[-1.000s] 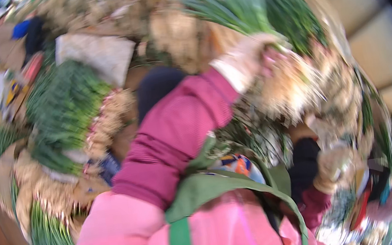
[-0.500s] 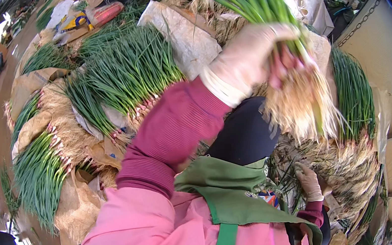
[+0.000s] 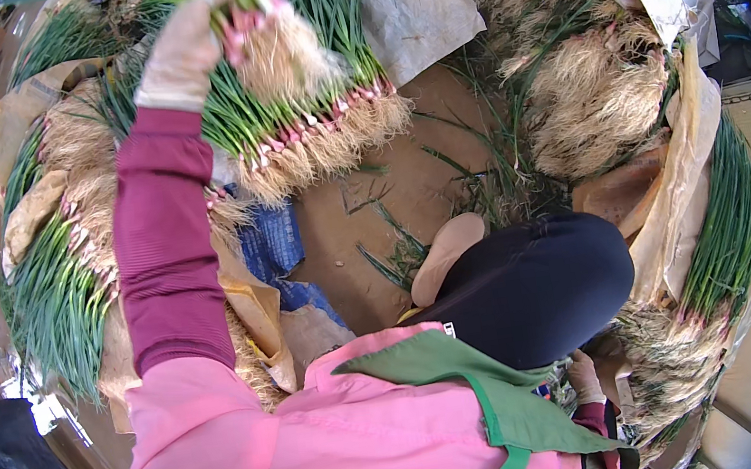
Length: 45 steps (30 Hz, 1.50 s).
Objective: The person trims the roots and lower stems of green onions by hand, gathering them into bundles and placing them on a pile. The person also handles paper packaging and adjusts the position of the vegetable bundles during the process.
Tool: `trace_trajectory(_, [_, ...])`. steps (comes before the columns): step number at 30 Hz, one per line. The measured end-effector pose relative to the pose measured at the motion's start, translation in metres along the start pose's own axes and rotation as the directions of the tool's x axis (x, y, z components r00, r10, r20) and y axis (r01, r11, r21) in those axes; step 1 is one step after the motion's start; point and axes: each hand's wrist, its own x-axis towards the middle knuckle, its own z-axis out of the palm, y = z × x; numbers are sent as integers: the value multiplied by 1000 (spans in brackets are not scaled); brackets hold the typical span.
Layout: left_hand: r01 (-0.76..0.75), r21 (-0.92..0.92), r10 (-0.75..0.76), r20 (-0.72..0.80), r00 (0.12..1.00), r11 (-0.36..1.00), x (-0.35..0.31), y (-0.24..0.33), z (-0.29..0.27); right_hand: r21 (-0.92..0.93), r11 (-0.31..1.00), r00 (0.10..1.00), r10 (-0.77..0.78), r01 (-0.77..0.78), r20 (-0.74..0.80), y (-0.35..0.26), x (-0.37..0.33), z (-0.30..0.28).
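Observation:
My left hand (image 3: pixel 182 51), in a pale glove, is closed round a bunch of spring onions (image 3: pixel 283 54) with pink bulbs and long straw-coloured roots. The bunch hangs above a laid-out row of spring onions (image 3: pixel 322 125), hiding part of that row. Its green leaves run out of the picture at the top. Low on the right, my right hand (image 3: pixel 586 379), also gloved, is beside my bent knee. Its fingers are mostly hidden, so I cannot make out what they hold.
Piles of spring onions (image 3: pixel 59 303) lie on brown paper to the left. More root-heavy heaps (image 3: pixel 592 103) and a bundle (image 3: pixel 720 224) lie to the right. Blue sacking (image 3: pixel 271 240), loose leaves and my foot (image 3: pixel 447 253) are on the brown floor (image 3: pixel 347 238).
My left hand has carried the bunch from the upper right to the upper left, over the row. The view has shifted too, showing more floor. My right hand stays low by the knee.

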Motion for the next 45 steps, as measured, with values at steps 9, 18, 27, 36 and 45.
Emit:
trace_trajectory(9, [765, -562, -866, 160, 474, 315, -31, -208, 76, -235, 972, 999, -24, 31, 33, 15, 15, 18])
trace_trajectory(18, [450, 267, -128, -727, 674, 852, -70, -245, 63, -278, 960, 999, -4, 16, 44, -4, 30, 29])
trace_trajectory(27, [579, 755, -225, -534, 815, 307, -34, -299, 100, -271, 954, 989, -143, 128, -37, -37, 10, 22])
trace_trajectory(36, [493, 633, 7, -619, 785, 596, 0, -250, 81, -38, 994, 564, -91, 107, -821, 9, -12, -72])
trace_trajectory(45, [-534, -88, 525, 372, 766, 841, -28, 211, 340, -123, 823, 83, -92, -555, -992, 83, 71, -167])
